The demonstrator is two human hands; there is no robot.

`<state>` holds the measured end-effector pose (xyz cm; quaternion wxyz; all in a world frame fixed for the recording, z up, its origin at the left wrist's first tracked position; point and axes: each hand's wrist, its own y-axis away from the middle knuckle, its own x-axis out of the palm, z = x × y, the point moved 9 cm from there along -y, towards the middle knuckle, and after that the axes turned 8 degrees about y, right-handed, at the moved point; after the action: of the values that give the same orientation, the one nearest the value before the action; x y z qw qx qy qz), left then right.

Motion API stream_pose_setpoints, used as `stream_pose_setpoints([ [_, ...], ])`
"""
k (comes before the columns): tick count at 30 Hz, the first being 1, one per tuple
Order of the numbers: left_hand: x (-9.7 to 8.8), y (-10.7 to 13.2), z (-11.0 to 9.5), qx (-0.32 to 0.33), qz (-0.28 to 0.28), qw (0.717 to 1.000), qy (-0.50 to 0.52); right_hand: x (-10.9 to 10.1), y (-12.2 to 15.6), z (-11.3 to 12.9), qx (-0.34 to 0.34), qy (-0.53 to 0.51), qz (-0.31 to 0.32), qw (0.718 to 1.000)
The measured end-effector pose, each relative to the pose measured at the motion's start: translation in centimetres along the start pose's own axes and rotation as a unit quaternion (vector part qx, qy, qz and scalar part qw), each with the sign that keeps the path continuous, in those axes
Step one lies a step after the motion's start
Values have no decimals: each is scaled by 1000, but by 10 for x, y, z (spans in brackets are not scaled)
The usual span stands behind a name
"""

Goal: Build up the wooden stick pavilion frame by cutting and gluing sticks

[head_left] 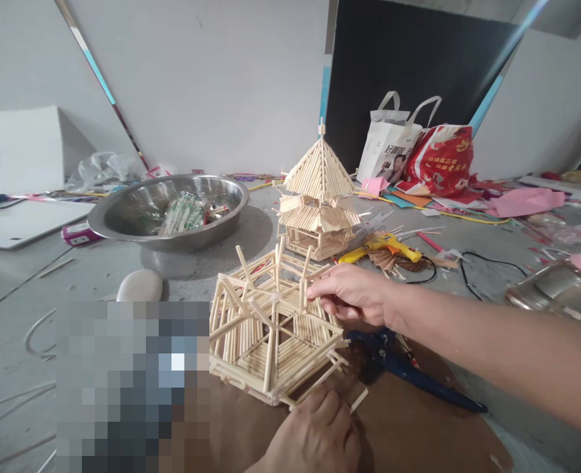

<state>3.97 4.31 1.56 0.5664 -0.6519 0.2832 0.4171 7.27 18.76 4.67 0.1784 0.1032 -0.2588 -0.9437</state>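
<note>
A six-sided pavilion model (270, 368) made of thin wooden sticks stands on a brown board (418, 433), with slanted sticks rising from its upper frame. My left hand (314, 430) is closed at its front lower edge, fingers curled around the protruding base sticks; their tips are hidden. At the right side, my right hand (352, 292) pinches a short upright stick (303, 292) on the upper frame. Close behind the right wrist, blue-handled pliers (418, 381) lie on the board. A taller stick pavilion (320, 171) with a two-tier roof stands behind.
A steel basin (123, 226) holding packaged sticks sits at the back left, near a white rounded object (140, 286). Yellow glue gun (383, 248) and its cord lie right of the tall pavilion. Bags (440, 157) lean by the wall. A glass container (551, 289) is far right.
</note>
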Motion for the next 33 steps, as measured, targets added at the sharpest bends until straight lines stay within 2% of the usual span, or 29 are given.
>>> stream_pose_setpoints([
  [7,1,-1,-1,7,16,1000,-7,0,0,0,-2,-4,1,1000],
  [33,-6,-4,-1,6,-29,999,-21,1,0,1,-11,-17,13,1000],
])
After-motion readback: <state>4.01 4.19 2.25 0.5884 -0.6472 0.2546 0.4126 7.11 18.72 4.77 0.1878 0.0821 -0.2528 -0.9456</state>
